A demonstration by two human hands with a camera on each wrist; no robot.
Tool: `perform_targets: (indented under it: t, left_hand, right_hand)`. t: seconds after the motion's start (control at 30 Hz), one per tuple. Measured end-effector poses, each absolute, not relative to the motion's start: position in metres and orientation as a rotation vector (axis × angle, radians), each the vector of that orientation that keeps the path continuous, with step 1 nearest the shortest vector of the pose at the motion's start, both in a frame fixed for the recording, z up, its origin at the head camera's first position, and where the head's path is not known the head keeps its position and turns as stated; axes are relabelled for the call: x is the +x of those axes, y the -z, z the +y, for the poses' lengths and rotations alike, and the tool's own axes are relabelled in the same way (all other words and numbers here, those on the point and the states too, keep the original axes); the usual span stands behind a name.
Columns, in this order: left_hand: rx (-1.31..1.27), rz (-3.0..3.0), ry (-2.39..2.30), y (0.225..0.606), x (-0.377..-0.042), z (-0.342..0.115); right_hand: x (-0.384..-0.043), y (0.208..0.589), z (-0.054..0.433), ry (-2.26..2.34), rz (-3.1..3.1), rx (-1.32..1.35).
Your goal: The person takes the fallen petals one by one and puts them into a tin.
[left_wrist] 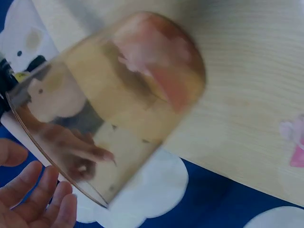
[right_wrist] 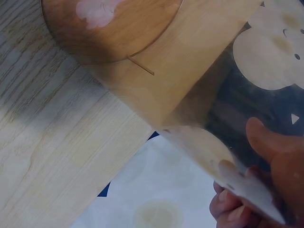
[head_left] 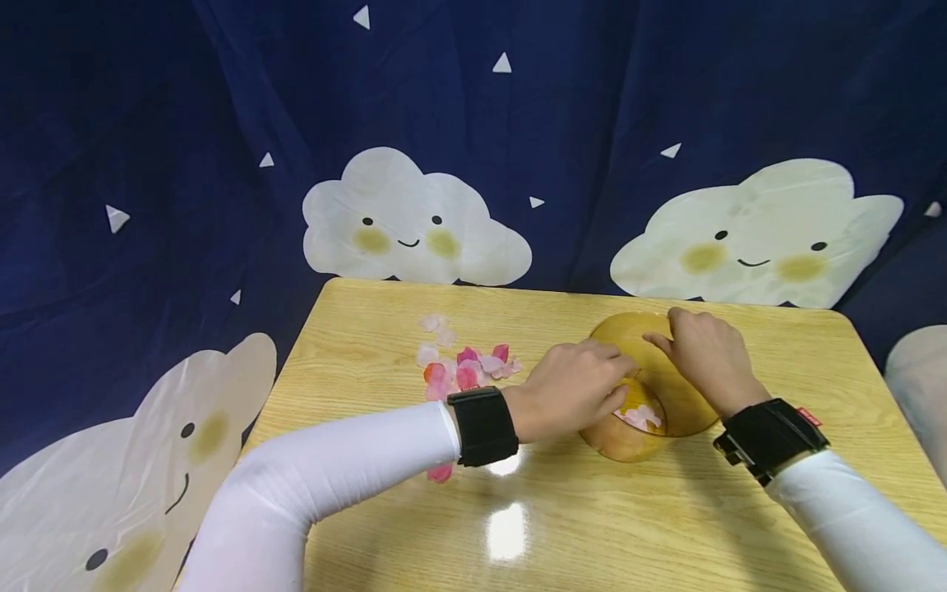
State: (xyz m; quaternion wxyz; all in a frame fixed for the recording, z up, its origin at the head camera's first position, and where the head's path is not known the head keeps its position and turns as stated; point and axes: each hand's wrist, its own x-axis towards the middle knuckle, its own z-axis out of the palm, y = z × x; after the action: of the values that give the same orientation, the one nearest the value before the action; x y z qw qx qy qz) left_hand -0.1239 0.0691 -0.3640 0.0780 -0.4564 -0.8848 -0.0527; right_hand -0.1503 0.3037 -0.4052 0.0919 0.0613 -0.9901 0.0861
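A clear amber jar (head_left: 681,399) is right of centre on the counter (head_left: 607,534), between a person's two hands, its round mouth facing up toward the head camera. The right hand (head_left: 709,358) grips the jar's far right side near the mouth; the right wrist view shows the thumb on one side of the wall and the fingers on the other. The left hand (head_left: 577,386) is at the opposite side, its grip loose, the fingers gently bent and a little apart just beside the rim in the left wrist view; whether they touch the jar I cannot tell. Inside, at the bottom, lie some pale pink petals (head_left: 642,417). More loose petals (head_left: 468,376), in white, pink and red, are scattered on the counter to the left of the jar, partly hidden behind the left forearm, and one pink piece shows below the sleeve. Both arms are in white sleeves (head_left: 355,452), and each wrist wears a black band (head_left: 484,426). Behind the counter hangs a dark blue cloth (head_left: 570,131) with smiling white clouds (head_left: 414,222) and small white triangles (head_left: 502,63).
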Motion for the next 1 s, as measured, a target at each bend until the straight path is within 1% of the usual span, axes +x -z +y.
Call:
perform_targets:
  t: [0.27,0.6,0.8,1.0]
  left_hand:
    - [-1.172,-2.708,0.381,0.369,-0.148,0.023]
    - [-0.947,-2.891,0.434,0.41,-0.17,-0.041]
    - [-0.907,-2.986,0.37,0.442,-0.175,-0.068]
    - [-0.969,-3.013,0.3,0.468,-0.167,-0.085]
  right_hand:
    - [-0.15,0.405,0.304,-0.26,-2.937,0.185]
    - [-0.151,0.404,0.303,-0.255,-2.932,0.187]
    - [-0.151,0.405,0.304,-0.254,-2.925,0.193]
    - [-0.151,0.406,0.304,-0.257,-2.931,0.188]
